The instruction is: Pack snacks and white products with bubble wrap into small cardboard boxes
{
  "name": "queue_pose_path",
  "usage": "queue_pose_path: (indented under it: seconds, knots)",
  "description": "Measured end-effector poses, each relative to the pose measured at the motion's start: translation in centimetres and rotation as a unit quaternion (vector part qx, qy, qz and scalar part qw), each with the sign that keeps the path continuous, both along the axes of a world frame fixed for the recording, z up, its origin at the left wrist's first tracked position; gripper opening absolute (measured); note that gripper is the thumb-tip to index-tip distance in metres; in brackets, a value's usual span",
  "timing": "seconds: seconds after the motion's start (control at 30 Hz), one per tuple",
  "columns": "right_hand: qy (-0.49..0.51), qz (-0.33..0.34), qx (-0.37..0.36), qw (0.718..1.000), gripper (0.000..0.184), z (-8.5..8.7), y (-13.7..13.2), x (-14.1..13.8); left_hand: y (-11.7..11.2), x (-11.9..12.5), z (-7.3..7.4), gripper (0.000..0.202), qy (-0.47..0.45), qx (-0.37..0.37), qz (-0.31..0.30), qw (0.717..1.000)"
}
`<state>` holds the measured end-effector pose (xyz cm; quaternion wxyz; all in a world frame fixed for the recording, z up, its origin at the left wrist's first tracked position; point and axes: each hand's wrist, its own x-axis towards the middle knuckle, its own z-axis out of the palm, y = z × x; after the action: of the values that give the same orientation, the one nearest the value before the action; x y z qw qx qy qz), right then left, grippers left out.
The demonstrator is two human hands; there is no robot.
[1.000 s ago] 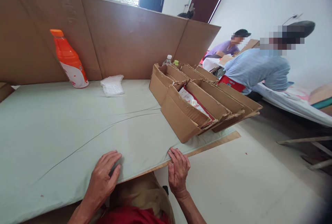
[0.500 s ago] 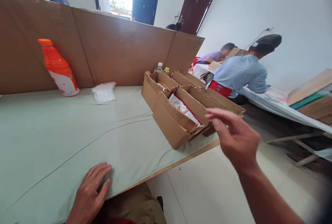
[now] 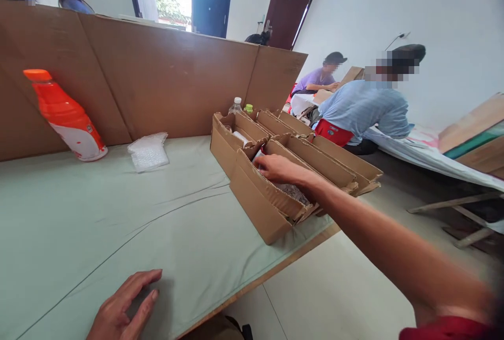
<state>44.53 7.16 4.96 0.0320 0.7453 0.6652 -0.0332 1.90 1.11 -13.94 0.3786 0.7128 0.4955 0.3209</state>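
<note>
My right hand (image 3: 277, 168) reaches into the front left compartment of a cardboard box (image 3: 255, 201). Its fingers are pinched at the far end of a red-and-white packet (image 3: 259, 156), mostly covered by the hand. Clear crinkled plastic (image 3: 293, 192) shows below my wrist in the same compartment. My left hand (image 3: 128, 303) is at the table's near edge, thumb and fingers apart, holding nothing. A folded piece of bubble wrap (image 3: 148, 152) lies on the green tabletop (image 3: 118, 224), left of the box.
An orange bottle with a white label (image 3: 71, 119) stands by the cardboard screen (image 3: 173, 77). A clear bottle (image 3: 236, 105) and a green-capped one (image 3: 249, 108) poke up behind the divided box. Two people sit at tables on the right; the top of another head shows beyond the screen.
My right hand has moved from the box's right side into its front left compartment, onto the packet. My left hand has drawn back slightly, and its fingers are spread wider.
</note>
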Motion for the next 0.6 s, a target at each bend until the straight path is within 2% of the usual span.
queue_pose_path:
  seconds: [0.03, 0.1, 0.17, 0.2, 0.23, 0.27, 0.33, 0.37, 0.4, 0.43, 0.5, 0.53, 0.6]
  knots:
    - [0.020, -0.011, 0.027, 0.999, 0.018, 1.0, -0.8, 0.3, 0.4, 0.6, 0.8, 0.036, -0.003, -0.030, 0.003, 1.000]
    - [0.117, -0.026, 0.132, 0.984, 0.021, 3.0, -3.1, 0.1, 1.4, 2.4, 2.9, 0.040, -0.017, -0.071, -0.034, 0.997]
    - [0.238, -0.017, 0.259, 0.936, 0.024, 4.5, -5.8, -1.7, 2.5, 5.5, 5.3, 0.049, -0.069, -0.090, -0.096, 0.989]
    - [0.285, 0.001, 0.300, 0.910, 0.025, 4.8, -7.0, -3.1, 2.8, 7.5, 6.5, 0.058, -0.118, -0.094, -0.109, 0.983]
    - [0.315, 0.031, 0.307, 0.898, 0.023, 5.0, -8.1, -4.6, 3.0, 9.5, 7.6, 0.073, -0.185, -0.100, -0.134, 0.968]
    - [0.336, 0.077, 0.278, 0.896, 0.020, 5.0, -8.9, -6.1, 3.0, 11.5, 8.6, 0.083, -0.243, -0.115, -0.166, 0.949]
    - [0.368, 0.164, 0.187, 0.896, 0.014, 5.0, -9.7, -7.9, 2.6, 14.9, 9.8, 0.084, -0.305, -0.179, -0.205, 0.913]
    - [0.377, 0.180, 0.159, 0.895, 0.014, 5.0, -9.6, -7.8, 2.3, 16.0, 9.9, 0.082, -0.317, -0.216, -0.201, 0.901]
    - [0.377, 0.167, 0.163, 0.896, 0.017, 5.1, -9.3, -6.9, 2.1, 16.6, 9.8, 0.080, -0.319, -0.252, -0.183, 0.895]
    - [0.363, 0.125, 0.198, 0.902, 0.021, 5.2, -8.6, -5.3, 2.0, 16.8, 9.5, 0.079, -0.318, -0.283, -0.153, 0.892]
    - [0.287, -0.009, 0.281, 0.916, 0.027, 5.2, -6.8, -0.3, 2.2, 16.1, 8.4, 0.083, -0.310, -0.329, -0.084, 0.888]
    - [0.235, -0.065, 0.276, 0.930, 0.026, 5.0, -5.7, 2.5, 2.4, 15.3, 7.8, 0.085, -0.302, -0.347, -0.054, 0.886]
    - [0.112, -0.142, 0.149, 0.972, 0.029, 4.1, -3.5, 7.6, 3.0, 13.6, 6.6, 0.086, -0.281, -0.373, -0.008, 0.884]
